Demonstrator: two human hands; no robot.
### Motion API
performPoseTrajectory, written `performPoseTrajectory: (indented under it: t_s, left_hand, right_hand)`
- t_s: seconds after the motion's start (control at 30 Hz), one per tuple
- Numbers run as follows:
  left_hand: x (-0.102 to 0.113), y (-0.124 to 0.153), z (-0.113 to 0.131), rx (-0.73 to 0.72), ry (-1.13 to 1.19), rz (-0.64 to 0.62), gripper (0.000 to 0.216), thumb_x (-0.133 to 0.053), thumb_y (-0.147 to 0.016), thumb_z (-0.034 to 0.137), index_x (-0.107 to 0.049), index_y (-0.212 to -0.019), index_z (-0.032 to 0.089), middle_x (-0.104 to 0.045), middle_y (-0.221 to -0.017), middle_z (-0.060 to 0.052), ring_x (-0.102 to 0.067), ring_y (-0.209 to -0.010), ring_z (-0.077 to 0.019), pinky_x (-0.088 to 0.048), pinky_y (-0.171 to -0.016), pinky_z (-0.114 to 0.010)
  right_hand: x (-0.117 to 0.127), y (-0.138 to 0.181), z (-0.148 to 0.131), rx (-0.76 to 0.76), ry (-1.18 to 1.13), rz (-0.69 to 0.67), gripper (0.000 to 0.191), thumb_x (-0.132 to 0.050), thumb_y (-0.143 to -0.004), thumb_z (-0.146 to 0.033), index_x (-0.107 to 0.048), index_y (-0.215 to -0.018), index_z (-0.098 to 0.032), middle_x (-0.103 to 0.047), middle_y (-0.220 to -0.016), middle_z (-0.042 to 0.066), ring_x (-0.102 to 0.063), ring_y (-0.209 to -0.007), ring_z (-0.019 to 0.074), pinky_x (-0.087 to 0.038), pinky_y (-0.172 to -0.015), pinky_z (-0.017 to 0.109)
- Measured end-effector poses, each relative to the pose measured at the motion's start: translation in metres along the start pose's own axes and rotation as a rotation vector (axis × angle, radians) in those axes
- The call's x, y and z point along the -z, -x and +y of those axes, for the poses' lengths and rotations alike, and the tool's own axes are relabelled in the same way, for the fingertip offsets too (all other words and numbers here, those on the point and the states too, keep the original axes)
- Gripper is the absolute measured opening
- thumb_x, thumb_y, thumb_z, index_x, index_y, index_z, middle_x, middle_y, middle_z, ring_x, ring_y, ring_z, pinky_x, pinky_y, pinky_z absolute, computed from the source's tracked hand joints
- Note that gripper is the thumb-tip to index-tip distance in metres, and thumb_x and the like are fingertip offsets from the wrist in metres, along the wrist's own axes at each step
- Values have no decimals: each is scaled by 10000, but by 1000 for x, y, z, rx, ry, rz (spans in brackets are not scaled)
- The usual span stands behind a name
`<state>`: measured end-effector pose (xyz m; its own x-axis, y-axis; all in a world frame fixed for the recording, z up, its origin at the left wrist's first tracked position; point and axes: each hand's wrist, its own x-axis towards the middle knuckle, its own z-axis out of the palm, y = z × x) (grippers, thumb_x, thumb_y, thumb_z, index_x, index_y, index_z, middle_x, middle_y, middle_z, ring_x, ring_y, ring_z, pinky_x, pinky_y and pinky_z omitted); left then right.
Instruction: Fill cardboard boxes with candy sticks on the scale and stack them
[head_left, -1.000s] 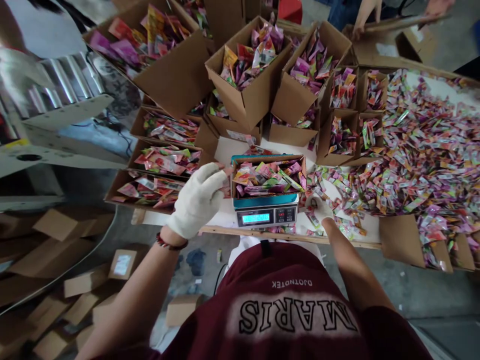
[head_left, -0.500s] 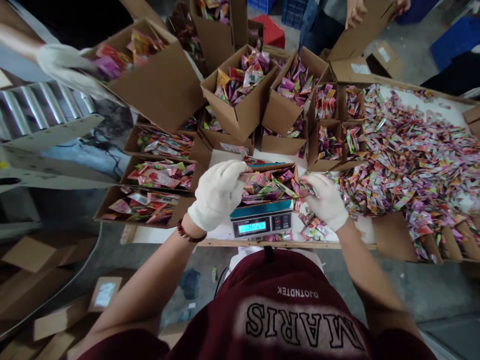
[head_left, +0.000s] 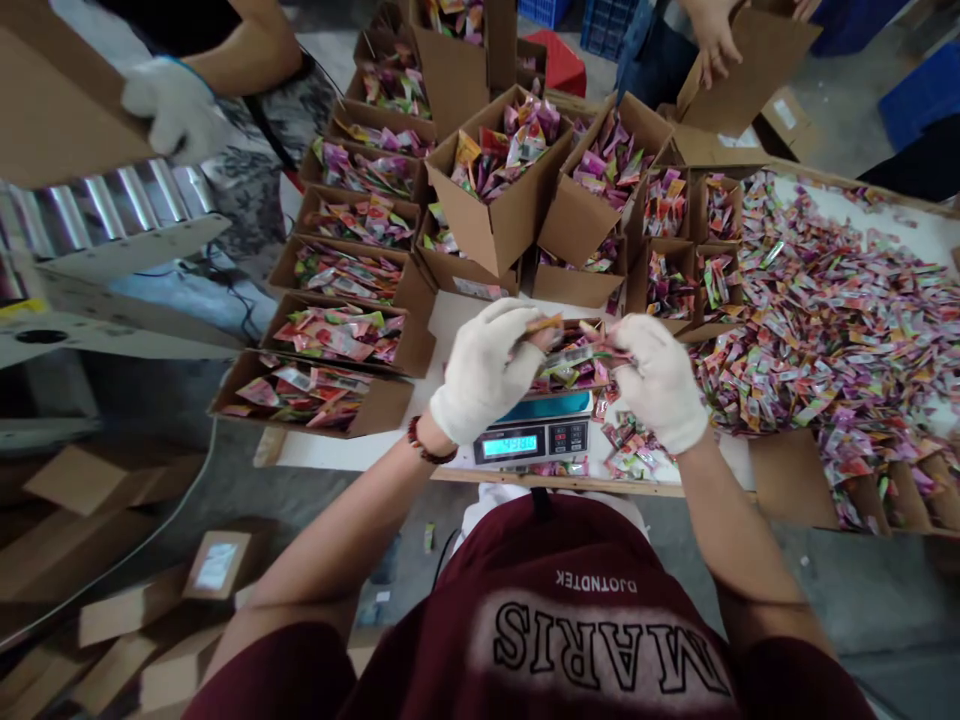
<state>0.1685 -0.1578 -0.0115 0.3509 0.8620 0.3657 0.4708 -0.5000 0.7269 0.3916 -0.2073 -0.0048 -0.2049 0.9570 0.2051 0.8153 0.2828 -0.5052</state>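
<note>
A small cardboard box of colourful packets (head_left: 571,377) rests on a digital scale (head_left: 531,442) with a lit blue display. My left hand (head_left: 491,368), in a white glove, is closed over the box's left side, pinching an orange-edged packet (head_left: 551,322) between thumb and fingers. At the right side of the box, my gloved right hand (head_left: 661,385) has its fingers closed on small pink packets (head_left: 611,348). Both hands hide much of the box's rim. Some loose packets (head_left: 634,446) lie on the white table right of the scale, below my right hand.
A row of filled cartons (head_left: 341,335) stands at left, with more filled cartons (head_left: 499,190) behind the scale. A large heap of packets (head_left: 832,320) covers the right side. A co-worker's gloved hand (head_left: 176,110) holds a carton by the roller conveyor (head_left: 105,205); another person's hand (head_left: 712,40) handles cardboard.
My left hand has moved from the box's left edge to over it, now with a packet. My right hand has moved up and inward. The display changed. The co-worker's carton moved left.
</note>
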Motion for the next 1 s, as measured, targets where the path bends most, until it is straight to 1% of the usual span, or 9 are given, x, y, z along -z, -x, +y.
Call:
performPoseTrajectory:
  t_s: [0.1,0.27,0.4,0.57,0.63,0.7,0.83,0.93,1.0]
  left_hand:
    - [-19,-13,31,-38,275,-77,280,-503,-1019,289,-713,-1099,122,-745,-1006,-97,-699,-934,-191,-568,-886,-334]
    - [-38,-23,55,-36,462,-139,243,-568,-987,282,-640,-1140,107,-733,-950,-86,-679,-847,-170,-566,-817,-319]
    - [-17,-5,28,0,410,-92,339,-584,-965,267,-573,-1264,108,-724,-1083,-115,-697,-875,-155,-574,-825,-299]
    - [36,35,-36,147,-50,29,240,-574,-954,288,-679,-1117,148,-729,-1021,-84,-680,-945,-208,-562,-898,-372]
    - [50,49,-53,191,-181,47,236,-569,-959,311,-694,-1074,147,-729,-1057,-89,-673,-996,-227,-554,-927,-395]
    - [54,58,-60,200,-233,49,241,-549,-976,316,-695,-1049,139,-726,-1071,-92,-671,-1012,-228,-550,-932,-390]
    - [31,61,-50,99,-267,-19,277,-513,-1014,347,-699,-970,146,-714,-1049,-94,-673,-985,-216,-548,-888,-345]
    - [-1,58,-36,32,-386,-275,311,-549,-1003,418,-706,-962,153,-712,-1068,-112,-670,-993,-245,-539,-887,-367]
    - [-22,57,-30,62,-505,-505,319,-630,-955,437,-705,-1044,139,-709,-1095,-142,-663,-1046,-295,-533,-898,-405]
  right_hand:
    - [18,11,-15,26,-133,181,157,-512,-967,-218,-603,-1095,-235,-644,-1269,87,-615,-1178,244,-505,-1022,431]
    - [36,30,-5,9,60,358,88,-581,-961,-247,-606,-1045,-238,-679,-1032,46,-658,-955,211,-541,-876,371]
    - [64,59,40,-59,307,291,87,-566,-941,-240,-617,-1005,-212,-674,-957,67,-648,-894,238,-534,-819,389]
    - [80,83,87,-266,556,100,253,-568,-895,-231,-641,-1129,-172,-638,-1136,162,-607,-1097,328,-511,-934,478]
    - [70,73,85,-241,510,64,344,-613,-890,-266,-629,-1217,-164,-607,-1234,178,-583,-1175,335,-505,-983,487]
    - [48,51,69,-155,374,30,321,-602,-931,-296,-631,-1223,-167,-621,-1219,160,-598,-1161,304,-513,-997,461]
    - [-25,-10,21,-76,240,-234,242,-491,-1011,-248,-674,-1153,-180,-659,-1174,122,-637,-1078,245,-526,-959,383]
    - [-73,-45,-2,-202,389,-528,248,-551,-979,-255,-696,-1156,-159,-635,-1250,152,-661,-1045,260,-523,-888,361]
    - [-89,-57,-4,-248,449,-658,241,-566,-961,-246,-716,-1123,-148,-644,-1237,164,-669,-1061,272,-513,-892,355]
